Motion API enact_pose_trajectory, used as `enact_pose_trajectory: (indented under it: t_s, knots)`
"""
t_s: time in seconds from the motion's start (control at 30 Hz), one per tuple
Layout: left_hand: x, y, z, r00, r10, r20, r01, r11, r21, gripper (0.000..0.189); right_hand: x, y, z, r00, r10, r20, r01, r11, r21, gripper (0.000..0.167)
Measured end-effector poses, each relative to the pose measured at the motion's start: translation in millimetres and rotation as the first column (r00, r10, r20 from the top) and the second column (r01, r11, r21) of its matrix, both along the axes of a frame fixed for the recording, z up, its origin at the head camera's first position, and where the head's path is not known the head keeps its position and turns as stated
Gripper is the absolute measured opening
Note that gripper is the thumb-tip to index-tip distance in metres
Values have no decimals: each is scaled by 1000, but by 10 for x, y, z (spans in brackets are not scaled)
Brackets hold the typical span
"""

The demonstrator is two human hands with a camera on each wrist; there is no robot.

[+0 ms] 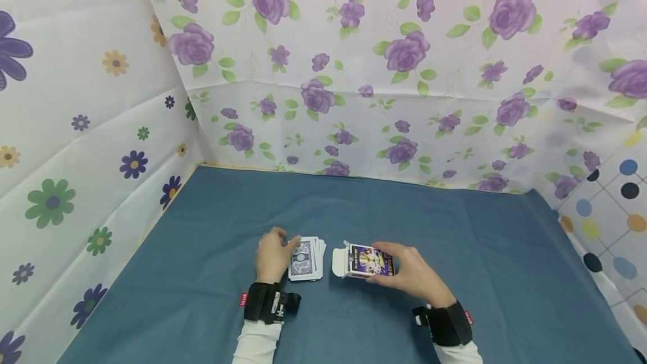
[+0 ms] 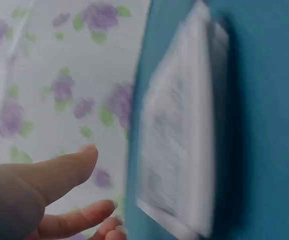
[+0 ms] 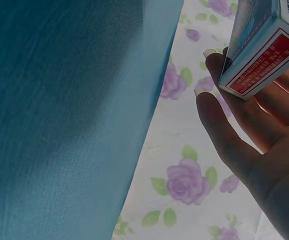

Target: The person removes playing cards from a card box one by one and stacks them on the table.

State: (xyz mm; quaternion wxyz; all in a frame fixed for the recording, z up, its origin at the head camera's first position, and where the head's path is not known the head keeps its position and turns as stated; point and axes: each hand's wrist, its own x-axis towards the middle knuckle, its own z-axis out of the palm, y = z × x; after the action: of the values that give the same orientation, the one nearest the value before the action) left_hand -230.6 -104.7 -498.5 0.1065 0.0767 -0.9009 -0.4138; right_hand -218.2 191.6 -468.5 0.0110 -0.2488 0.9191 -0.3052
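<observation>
A deck of playing cards [image 1: 302, 260] lies on the blue cloth, patterned backs up and several cards slightly fanned out to the right. My left hand [image 1: 273, 256] is at the deck's left side. In the left wrist view, its thumb [image 2: 74, 167] and loosely bent fingers stand apart from the blurred cards [image 2: 177, 145], holding nothing. My right hand [image 1: 411, 271] grips a purple and white card box [image 1: 371, 261] between thumb and fingers. The box's white flap hangs out toward the deck. From the right wrist, the box's end [image 3: 264, 62] shows a red label.
Blue cloth [image 1: 202, 308] covers the table. Flowered sheets [image 1: 354, 72] rise behind it and at the left [image 1: 76, 128], and a dotted one [image 1: 616, 223] stands at the right. Both wrists wear black straps [image 1: 262, 302].
</observation>
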Motion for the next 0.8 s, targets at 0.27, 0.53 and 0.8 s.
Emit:
enact_pose_trajectory:
  t_s: [0.27, 0.53, 0.8]
  knots:
    - [164, 390, 464, 922, -387, -29, 388, 917, 92, 16, -5, 10, 13, 1000, 16, -15, -17, 1000, -18, 75]
    - [216, 629, 387, 896, -443, 34, 436, 892, 120, 23, 17, 11, 30, 1000, 28, -11, -28, 999, -39, 72]
    - [157, 598, 315, 845, -518, 136, 461, 833, 307, 22, 10, 13, 34, 999, 23, -30, -23, 999, -29, 71]
